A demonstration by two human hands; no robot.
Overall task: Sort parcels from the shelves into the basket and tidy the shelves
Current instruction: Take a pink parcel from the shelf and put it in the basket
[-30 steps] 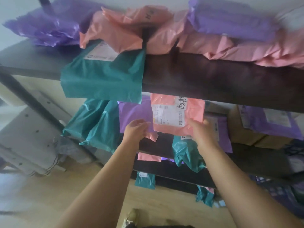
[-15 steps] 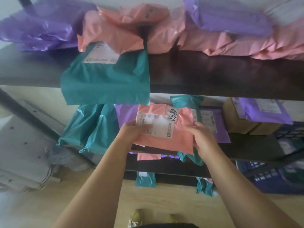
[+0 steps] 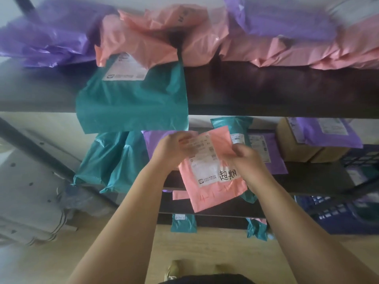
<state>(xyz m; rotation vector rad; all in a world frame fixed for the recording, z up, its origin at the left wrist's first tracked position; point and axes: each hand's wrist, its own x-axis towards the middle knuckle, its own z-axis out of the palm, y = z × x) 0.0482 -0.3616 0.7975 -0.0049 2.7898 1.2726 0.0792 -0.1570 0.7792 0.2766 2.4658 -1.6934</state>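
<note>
drawn the pink parcel (image 3: 213, 191) out from the middle shelf (image 3: 311, 177) since a moment ago and rotated it, label (image 3: 205, 167) up. gripping its top edge with the left hand (image 3: 172, 150), fingers curled over the label; pinching its right side with the right hand (image 3: 246, 160). holding it just in front of the middle shelf, with the lower corner past the front lip. looks like a label check before sorting. next, probably down to the basket (image 3: 348, 218), below the middle shelf on the right. leaves a purple parcel (image 3: 274, 160) and teal parcels (image 3: 114, 160) on the middle shelf to tidy.

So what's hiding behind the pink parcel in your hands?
A teal parcel peeks out above the pink parcel, and a purple parcel shows beside it. What lies directly behind is covered.
</note>
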